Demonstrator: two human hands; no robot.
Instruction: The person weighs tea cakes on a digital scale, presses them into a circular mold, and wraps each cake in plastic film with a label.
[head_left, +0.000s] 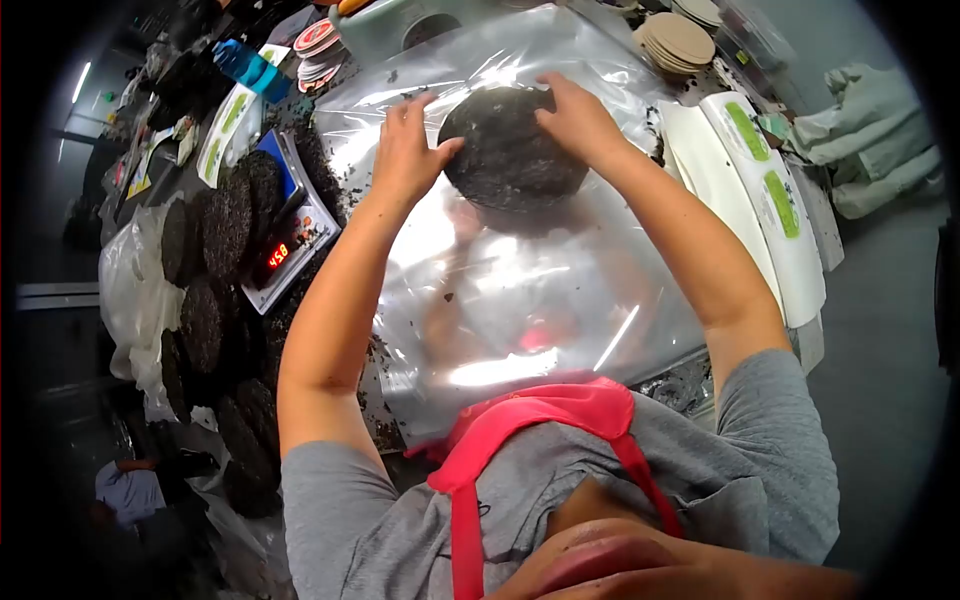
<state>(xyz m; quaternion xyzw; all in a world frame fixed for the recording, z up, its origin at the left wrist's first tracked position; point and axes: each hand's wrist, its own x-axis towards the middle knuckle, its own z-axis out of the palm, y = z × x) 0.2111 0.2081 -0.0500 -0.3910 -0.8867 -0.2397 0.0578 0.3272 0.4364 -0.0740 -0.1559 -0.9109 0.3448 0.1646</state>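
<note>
A round, dark pressed disc that looks like dried seaweed [513, 155] lies over a sheet of clear plastic film [500, 300]. My left hand [408, 155] is at the disc's left side, fingers stretched out and apart, its thumb tip at the rim. On the right, my right hand [583, 122] has its thumb over the disc's edge and its index finger along the far rim. The other fingers of that hand are hidden. Reflections of my arms show in the film below the disc.
Several similar dark discs [205, 320] are piled at left, around a scale [290, 255] reading 45.8. Printed bags [750, 190] lie at right, with round cards [675, 45] at the back. A blue bottle [250, 68] stands back left. Dark crumbs are scattered about.
</note>
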